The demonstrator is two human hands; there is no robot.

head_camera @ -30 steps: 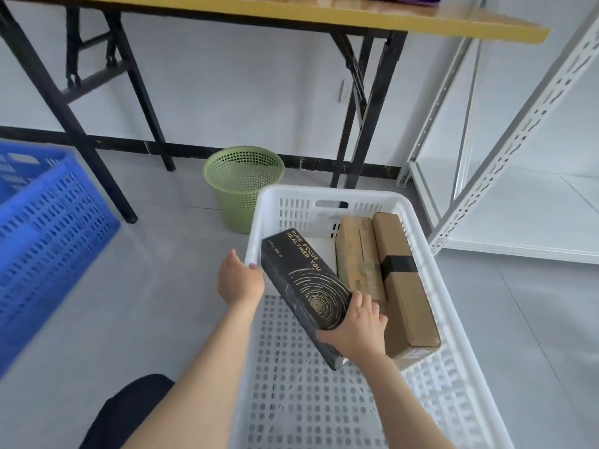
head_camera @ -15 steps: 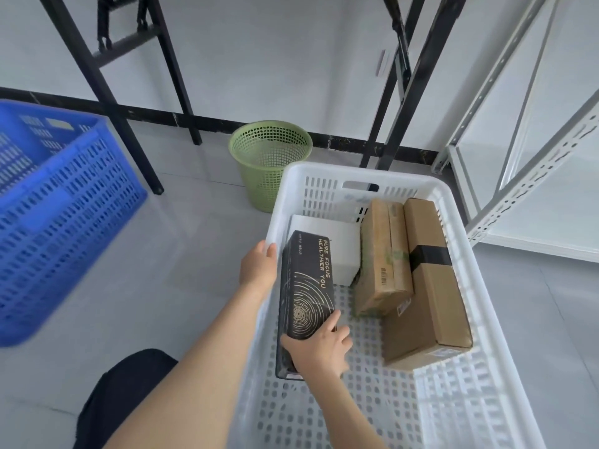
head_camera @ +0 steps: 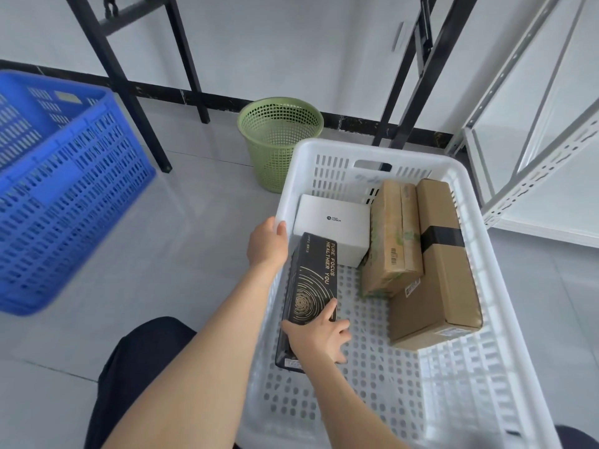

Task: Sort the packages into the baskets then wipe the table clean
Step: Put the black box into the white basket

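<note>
Right hand [head_camera: 319,338]: fingers spread and fairly straight, lying on the near end of the black box [head_camera: 311,286], not wrapped round it.

Left hand [head_camera: 267,241]: at the box's far left corner, against the rim of the white basket [head_camera: 366,147]. Its fingers are hidden, so I cannot tell whether it grips the box or only the rim.

Change: a second ago the box was carried tilted above the basket. Now it lies flat along the left wall, centre of frame (printed face up).

Beside it: white box [head_camera: 334,228], brown parcel [head_camera: 393,241], cardboard box [head_camera: 444,270].

Judgement: this package is placed; release is due, then more sorting.

Blue basket [head_camera: 64,189] at left; green wastebasket [head_camera: 278,140] above centre.
</note>
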